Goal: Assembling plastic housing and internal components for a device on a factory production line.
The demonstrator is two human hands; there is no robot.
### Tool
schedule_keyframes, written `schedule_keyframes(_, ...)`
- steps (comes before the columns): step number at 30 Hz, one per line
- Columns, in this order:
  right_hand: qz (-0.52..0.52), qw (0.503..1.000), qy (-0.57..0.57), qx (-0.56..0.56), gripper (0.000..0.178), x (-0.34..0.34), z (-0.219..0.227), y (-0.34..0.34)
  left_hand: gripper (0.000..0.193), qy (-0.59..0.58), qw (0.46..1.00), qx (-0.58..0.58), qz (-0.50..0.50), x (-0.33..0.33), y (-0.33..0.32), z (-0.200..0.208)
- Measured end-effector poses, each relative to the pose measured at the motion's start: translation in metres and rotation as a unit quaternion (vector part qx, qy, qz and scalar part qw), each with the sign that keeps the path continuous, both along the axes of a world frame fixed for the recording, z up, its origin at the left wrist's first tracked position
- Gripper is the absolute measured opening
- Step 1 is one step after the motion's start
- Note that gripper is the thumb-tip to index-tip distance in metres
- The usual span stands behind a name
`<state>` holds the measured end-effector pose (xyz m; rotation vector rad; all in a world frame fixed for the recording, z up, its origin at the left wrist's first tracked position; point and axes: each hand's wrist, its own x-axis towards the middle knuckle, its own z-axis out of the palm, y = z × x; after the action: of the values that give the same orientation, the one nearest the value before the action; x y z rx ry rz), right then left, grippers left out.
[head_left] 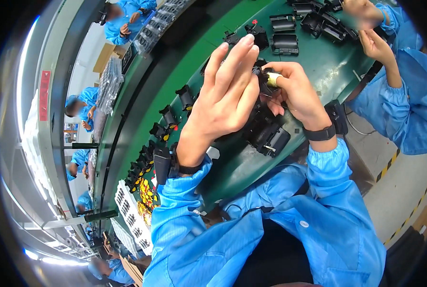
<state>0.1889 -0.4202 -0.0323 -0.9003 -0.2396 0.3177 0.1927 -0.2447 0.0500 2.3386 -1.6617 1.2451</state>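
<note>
We take the bench (232, 174), green and curved by the lens, as our landmark. Over its middle we observe both hands at work on one part (261, 77), small and black, raised above the bench top and half covered by the fingers.

Right hand (302, 95): clamped on the part, a yellow cover (273, 79) on one digit pressing against it. Left hand (225, 98): fingers stretched out and close together, back toward us; thumb and palm are hidden, so we cannot tell whether it grips the part. We note a dark band (321, 134) on the right wrist and a black box (162, 165) strapped at the left one.

Just below the hands, toward the near edge of the bench, we record a black casing (268, 134). Toward the bench's far end we see two more black shells (284, 43), one beyond the other, and a heap of similar pieces (326, 24). Along the bench's left side we find a line of black holders (168, 116), then a pile of yellow pieces (146, 193) and a white tray (141, 215) bearing small black items. At the bench's right side we see a co-worker's hand (380, 48), raised near its edge.
</note>
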Motion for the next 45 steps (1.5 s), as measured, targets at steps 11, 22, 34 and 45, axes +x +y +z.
schedule_keyframes(11,-0.309,0.939,-0.146,-0.034,0.026,-0.026,0.011,0.016,0.013,0.086,0.994,-0.052,-0.036,-0.007,0.005,-0.007)
schedule_keyframes(22,-0.117,0.980,-0.111,0.115,0.024,-0.034,-0.004,0.003,0.016,0.021,0.996,-0.068,-0.045,-0.013,-0.003,-0.008)
schedule_keyframes(34,-0.119,0.981,-0.078,0.133,0.021,-0.015,-0.010,0.011,0.018,0.144,0.986,-0.081,0.001,-0.015,-0.003,0.002)
schedule_keyframes(45,-0.159,0.982,-0.042,0.097,0.019,-0.012,-0.006,0.014,0.016,0.137,0.990,-0.043,-0.012,-0.008,-0.021,0.004)
